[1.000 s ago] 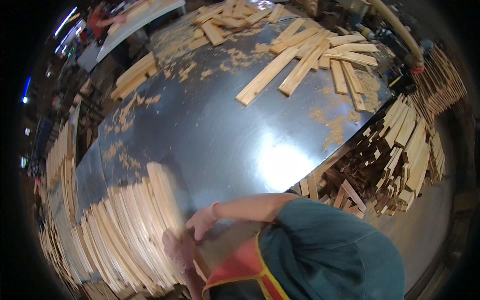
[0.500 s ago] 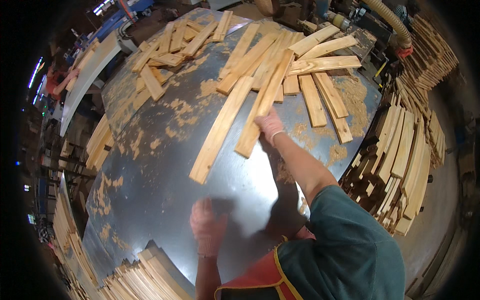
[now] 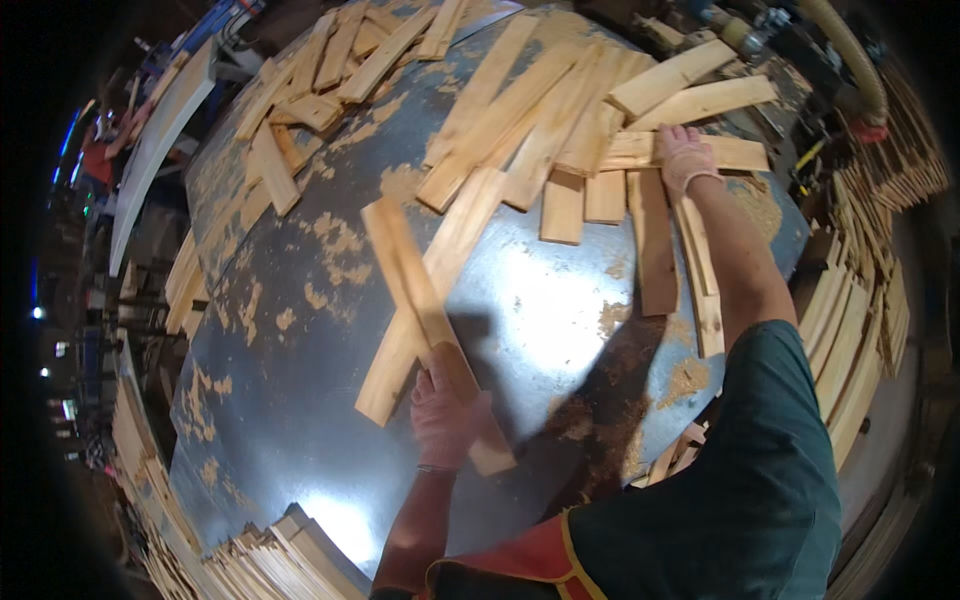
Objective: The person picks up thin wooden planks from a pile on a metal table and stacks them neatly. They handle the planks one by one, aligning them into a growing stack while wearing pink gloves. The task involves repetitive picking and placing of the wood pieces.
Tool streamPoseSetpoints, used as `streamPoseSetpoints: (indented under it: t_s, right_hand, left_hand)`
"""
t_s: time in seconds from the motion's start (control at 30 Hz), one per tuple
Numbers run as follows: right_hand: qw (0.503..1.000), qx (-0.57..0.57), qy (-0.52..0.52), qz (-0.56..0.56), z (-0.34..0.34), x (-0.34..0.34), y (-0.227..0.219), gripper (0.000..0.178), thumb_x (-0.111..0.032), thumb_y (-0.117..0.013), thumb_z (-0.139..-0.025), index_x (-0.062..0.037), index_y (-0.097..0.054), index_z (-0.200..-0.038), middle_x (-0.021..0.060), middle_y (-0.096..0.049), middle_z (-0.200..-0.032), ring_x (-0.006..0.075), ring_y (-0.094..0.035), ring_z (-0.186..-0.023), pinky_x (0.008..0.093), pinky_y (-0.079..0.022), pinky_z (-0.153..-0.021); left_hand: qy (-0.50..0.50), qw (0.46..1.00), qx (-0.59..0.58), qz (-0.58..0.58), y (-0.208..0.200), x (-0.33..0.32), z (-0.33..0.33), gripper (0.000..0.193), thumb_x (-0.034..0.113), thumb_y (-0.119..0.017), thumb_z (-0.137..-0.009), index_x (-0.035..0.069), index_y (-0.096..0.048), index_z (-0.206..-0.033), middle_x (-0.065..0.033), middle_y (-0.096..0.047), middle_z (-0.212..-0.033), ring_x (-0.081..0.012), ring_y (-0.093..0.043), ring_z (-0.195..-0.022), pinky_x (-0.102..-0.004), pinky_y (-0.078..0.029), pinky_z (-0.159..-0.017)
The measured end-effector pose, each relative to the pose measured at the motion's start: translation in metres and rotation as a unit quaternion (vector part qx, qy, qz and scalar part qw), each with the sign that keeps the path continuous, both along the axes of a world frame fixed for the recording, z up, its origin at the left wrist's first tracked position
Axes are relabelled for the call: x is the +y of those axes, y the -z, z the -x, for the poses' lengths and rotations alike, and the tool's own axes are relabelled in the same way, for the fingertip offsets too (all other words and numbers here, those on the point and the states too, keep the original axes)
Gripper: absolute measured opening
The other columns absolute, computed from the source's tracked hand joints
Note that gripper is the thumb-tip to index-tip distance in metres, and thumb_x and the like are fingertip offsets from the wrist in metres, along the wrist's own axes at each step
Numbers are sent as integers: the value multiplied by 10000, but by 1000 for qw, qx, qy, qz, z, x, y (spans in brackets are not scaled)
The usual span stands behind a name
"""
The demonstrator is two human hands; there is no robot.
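Gathering, seemingly: board (image 3: 415,280) gripped by left hand (image 3: 445,415); second board (image 3: 738,154), near tabletop (image 3: 320,420) right edge, touched by right hand (image 3: 687,160), grip unclear; lift seemingly needed.

Legible markings: none. From where I stand, no word, label, number or sign can be read on the pale yellow, flat rectangular wooden planks (image 3: 404,262), the dark, smooth, glossy counter (image 3: 295,410) beneath them, or the dark green short-sleeved cloth garment (image 3: 710,480).

A flat tan wooden board (image 3: 412,285) slants over the dark metal counter (image 3: 270,410); a yellowish wooden plank (image 3: 740,153) lies crosswise farther right.
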State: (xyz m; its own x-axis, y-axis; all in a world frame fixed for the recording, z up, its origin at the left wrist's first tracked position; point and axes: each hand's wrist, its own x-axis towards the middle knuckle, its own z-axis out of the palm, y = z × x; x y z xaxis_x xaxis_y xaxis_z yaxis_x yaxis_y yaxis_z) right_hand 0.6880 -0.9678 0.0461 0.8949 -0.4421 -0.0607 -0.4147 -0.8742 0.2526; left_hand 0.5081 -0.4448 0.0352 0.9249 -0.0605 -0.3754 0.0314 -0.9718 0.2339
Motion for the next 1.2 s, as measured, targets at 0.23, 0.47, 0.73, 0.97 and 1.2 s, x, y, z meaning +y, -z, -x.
streamPoseSetpoints:
  t_s: [0.23,0.47,0.73,0.97,1.2]
  right_hand:
    - [972,163,-170,-3,-19,70,-6,553,-300,-789,-802,-127,-661,-1312,184,-679,-1335,346,-671,-1241,442,-556,-1017]
    - [781,196,-148,-574,65,270,-33,794,-542,-778,-873,15,-612,-1415,129,-698,-1176,210,-646,-1067,345,-529,-947]
    - [712,-59,32,-699,156,509,44,1165,-714,-692,-900,90,-253,-1620,297,-580,-1462,344,-582,-1324,387,-432,-1140]
    - [705,35,-57,-706,296,519,37,783,-498,-707,-926,27,-505,-1470,268,-668,-1311,369,-622,-1262,388,-469,-1092]
    - [580,-19,116,-806,329,398,20,808,-356,-795,-947,11,-454,-1581,145,-675,-1340,217,-653,-1107,339,-554,-943]
  left_hand:
    - [-194,814,123,533,-5,70,13,826,219,-746,-847,43,-409,-1580,-216,-598,-1417,-343,-666,-1225,-448,-573,-1043]
    - [-279,530,256,759,-36,113,55,702,275,-769,-886,30,-490,-1481,-142,-672,-1265,-286,-719,-1045,-442,-614,-939]
    - [-194,917,68,342,-27,134,136,1025,525,-798,-856,3,-349,-1616,-267,-555,-1470,-401,-565,-1356,-461,-450,-1140]
    - [-269,783,140,544,9,175,246,487,124,-677,-950,-3,-590,-1412,-80,-705,-1197,-179,-684,-1046,-363,-561,-926]
    - [-293,741,51,603,38,194,210,382,128,-722,-944,-15,-652,-1291,-64,-704,-1072,-180,-681,-970,-341,-562,-865]
